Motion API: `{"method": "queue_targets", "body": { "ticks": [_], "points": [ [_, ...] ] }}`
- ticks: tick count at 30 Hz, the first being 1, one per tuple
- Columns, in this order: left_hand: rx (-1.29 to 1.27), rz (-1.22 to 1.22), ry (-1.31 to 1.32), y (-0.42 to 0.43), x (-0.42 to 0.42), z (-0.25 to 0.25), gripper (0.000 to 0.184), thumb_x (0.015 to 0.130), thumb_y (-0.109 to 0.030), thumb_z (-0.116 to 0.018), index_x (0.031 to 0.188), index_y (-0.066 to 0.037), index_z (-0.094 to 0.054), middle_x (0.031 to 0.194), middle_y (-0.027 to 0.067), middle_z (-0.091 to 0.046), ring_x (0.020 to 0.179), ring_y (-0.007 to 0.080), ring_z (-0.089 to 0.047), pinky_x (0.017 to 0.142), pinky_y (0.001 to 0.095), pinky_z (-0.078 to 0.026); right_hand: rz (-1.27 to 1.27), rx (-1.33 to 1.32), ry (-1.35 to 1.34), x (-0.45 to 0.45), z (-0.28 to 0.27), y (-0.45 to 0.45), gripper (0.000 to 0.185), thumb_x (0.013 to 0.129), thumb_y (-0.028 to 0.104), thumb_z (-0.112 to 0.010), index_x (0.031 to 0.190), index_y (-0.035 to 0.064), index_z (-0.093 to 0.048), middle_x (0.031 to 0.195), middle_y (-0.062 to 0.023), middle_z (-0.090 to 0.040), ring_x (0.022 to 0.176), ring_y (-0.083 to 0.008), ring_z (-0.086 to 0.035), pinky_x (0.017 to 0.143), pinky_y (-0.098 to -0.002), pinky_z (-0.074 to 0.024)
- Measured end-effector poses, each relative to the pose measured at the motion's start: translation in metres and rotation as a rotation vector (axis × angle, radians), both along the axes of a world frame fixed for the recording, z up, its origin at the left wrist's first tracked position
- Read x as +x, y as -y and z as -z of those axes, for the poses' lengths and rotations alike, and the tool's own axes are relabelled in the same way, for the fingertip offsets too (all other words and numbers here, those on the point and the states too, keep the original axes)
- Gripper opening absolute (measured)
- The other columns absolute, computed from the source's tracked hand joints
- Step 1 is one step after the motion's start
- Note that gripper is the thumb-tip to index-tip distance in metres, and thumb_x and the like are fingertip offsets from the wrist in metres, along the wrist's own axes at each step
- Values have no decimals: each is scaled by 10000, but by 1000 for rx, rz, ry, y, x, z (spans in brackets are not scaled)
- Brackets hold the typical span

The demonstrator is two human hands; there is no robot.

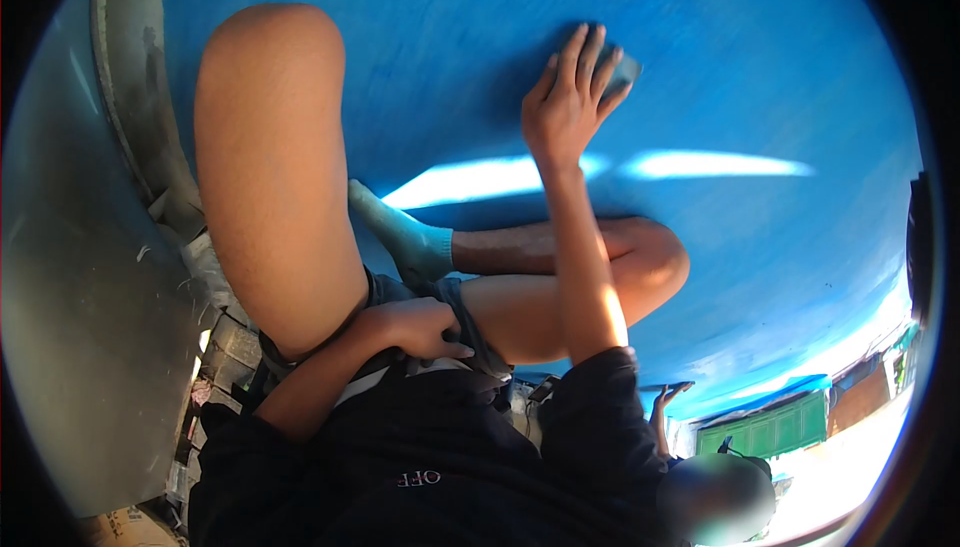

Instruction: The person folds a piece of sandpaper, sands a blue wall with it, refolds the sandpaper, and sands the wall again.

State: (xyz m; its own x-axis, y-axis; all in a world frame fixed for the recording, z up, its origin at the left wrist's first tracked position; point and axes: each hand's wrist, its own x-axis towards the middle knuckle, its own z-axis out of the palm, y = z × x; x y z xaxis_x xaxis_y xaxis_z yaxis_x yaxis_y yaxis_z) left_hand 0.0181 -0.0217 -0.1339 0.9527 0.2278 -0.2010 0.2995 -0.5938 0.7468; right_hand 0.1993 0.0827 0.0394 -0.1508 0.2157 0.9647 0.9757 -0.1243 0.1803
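On the broad blue surface, my right hand presses a flat grey-green pad, its fingers bent over the pad and slightly apart. The pad's far edge shows beyond the fingertips; the rest is covered. My left hand rests in my lap against the dark shorts, its fingers curled together. Whatever those fingers hold, if anything, is hidden.
My bent legs and a teal sock lie against the blue surface. A grey panel and stone blocks are at left. Another person is at lower right, one arm raised, near a green gate.
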Motion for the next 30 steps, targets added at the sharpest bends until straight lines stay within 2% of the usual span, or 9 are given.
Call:
{"method": "queue_targets", "body": {
  "ticks": [3,7,13,15,19,20,23,26,30],
  "points": [
    [-67,-9,-38,3,-6,-17,493,965,-485,-620,929,-8,-737,710,82,-720,654,199,-722,662,357,-564,72,45,-182,1,47,-4,529,1027,227,-447,1527,59,-406,1601,-155,-365,1479,-462,-276,1162,-685,-93],
    [-97,-20,-64,2,-5,-13,489,964,-486,-621,932,-12,-738,705,84,-716,654,201,-721,672,358,-565,104,73,-234,-6,41,-15,553,1031,236,-437,1546,46,-366,1619,-173,-323,1495,-486,-209,1150,-705,-38],
    [-28,16,21,-1,-3,-2,505,962,-496,-622,933,-4,-732,718,93,-722,637,208,-718,673,353,-569,33,121,-152,-9,4,-21,544,1017,223,-447,1521,24,-399,1610,-159,-347,1503,-441,-225,1155,-701,-35],
    [-60,-13,-14,0,-5,-8,520,955,-512,-625,935,-3,-732,725,95,-726,651,210,-720,668,359,-567,-1,-86,91,-6,8,-16,547,990,198,-469,1508,27,-423,1601,-144,-368,1493,-434,-257,1162,-696,-41],
    [-73,-23,-19,1,-5,-12,534,953,-522,-623,927,0,-729,727,95,-727,668,212,-723,658,358,-565,30,-301,399,9,36,-8,561,950,162,-505,1507,116,-460,1595,-28,-405,1487,-303,-336,1183,-672,-75],
    [-60,-17,-26,2,-5,-13,531,954,-522,-623,922,-3,-730,730,94,-728,677,213,-723,661,356,-563,-26,-266,350,9,34,-14,570,940,152,-519,1508,146,-469,1593,-3,-409,1482,-255,-354,1193,-654,-86],
    [-50,-9,-48,0,-1,-5,522,956,-518,-622,920,-8,-732,738,94,-730,692,215,-724,672,356,-561,8,-140,268,4,1,-16,566,947,160,-522,1510,137,-465,1589,-13,-417,1483,-277,-348,1196,-645,-89],
    [-45,-12,-45,0,-3,-4,513,954,-512,-625,927,-13,-735,744,94,-731,702,220,-724,684,360,-558,10,-6,99,2,-31,-10,526,994,183,-481,1509,79,-448,1582,-84,-418,1489,-343,-317,1183,-660,-90],
    [-74,-26,-47,1,-2,-4,508,952,-510,-629,934,-15,-739,748,98,-732,697,225,-720,682,364,-556,31,121,-142,12,-12,3,528,1040,219,-410,1533,31,-383,1611,-148,-350,1510,-422,-228,1171,-673,-66]
  ]
}}
